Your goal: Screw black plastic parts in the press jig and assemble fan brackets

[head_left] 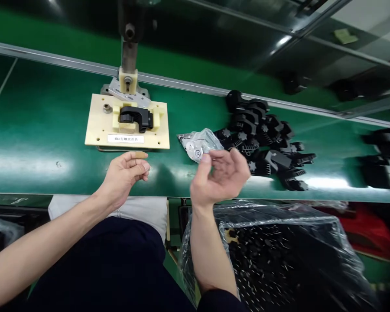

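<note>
Pinch lightly with the left hand, closed left of centre on a tiny unidentifiable piece, steering the half-curled, seemingly empty right hand clear of the mid-frame bag.

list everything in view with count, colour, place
flat workbench: 1, green, across the middle
rectangular fixture plate: 1, cream, on bench, left of centre
printed label: 1, white, plate's front
curved part: 1, black, seated on plate
upright metal post: 1, grey, behind plate
crumpled plastic bag: 1, clear, right of plate
heaped moulded parts: many, black, right of bag
other angular parts: several, black, far right
plastic-lined container: 1, clear lining, below bench
small pieces: many, black, in container
bulky object: at least 1, red, lower right
clothing: navy, bottom
left hand: 1, bare, before plate
right hand: 1, bare, before bag
</note>
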{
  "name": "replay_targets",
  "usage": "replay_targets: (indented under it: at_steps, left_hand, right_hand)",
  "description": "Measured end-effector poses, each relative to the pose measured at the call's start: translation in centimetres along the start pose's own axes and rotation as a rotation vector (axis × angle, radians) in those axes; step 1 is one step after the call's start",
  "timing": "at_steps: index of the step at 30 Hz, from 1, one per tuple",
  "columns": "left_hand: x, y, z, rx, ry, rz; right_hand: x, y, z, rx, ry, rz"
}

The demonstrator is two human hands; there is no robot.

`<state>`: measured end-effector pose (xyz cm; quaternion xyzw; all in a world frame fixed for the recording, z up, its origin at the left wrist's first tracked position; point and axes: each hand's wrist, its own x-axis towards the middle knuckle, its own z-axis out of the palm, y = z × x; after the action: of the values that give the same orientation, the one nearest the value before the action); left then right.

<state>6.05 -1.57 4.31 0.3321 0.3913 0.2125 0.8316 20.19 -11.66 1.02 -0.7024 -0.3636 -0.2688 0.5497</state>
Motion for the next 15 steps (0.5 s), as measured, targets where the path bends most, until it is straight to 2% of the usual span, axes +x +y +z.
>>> replay_targets:
  at_steps: [1, 2, 5, 6, 7, 10, 12, 15]
  left_hand:
    - [0.0, 0.0, 0.1, 0.010, -0.007, -0.001]
    - [0.0, -0.1, 0.1, 0.019, -0.012, -0.003]
    - [0.1, -0.4, 0.1, 0.021, -0.020, -0.028]
    - [0.1, -0.5, 0.1, 0.012, -0.022, -0.042]
    - [0.2, -0.6, 0.1, -0.002, -0.026, -0.056]
    - [0.5, -0.8, 0.1, -0.072, -0.056, -0.103]
    - [0.5, -0.8, 0.2, -0.126, -0.095, -0.146]
    - [0.4, -0.9, 0.1, -0.168, -0.164, -0.216]
  right_hand:
    - [1.0, 1.0, -0.6, -0.071, -0.007, 0.077]
    - [1.9, 2.0, -1.2, -0.141, -0.081, 0.170]
    - [3.7, 4.4, -2.9, -0.279, -0.442, 0.411]
    - [3.9, 4.8, -3.3, -0.275, -0.491, 0.453]
    - [4.0, 4.8, -3.6, -0.244, -0.476, 0.479]
    - [3.2, 3.1, -3.8, -0.033, -0.321, 0.522]
    - [2.1, 1.0, -3.6, 0.173, -0.405, 0.562]
    - [0.0, -2.0, -2.8, 0.488, -0.652, 0.585]
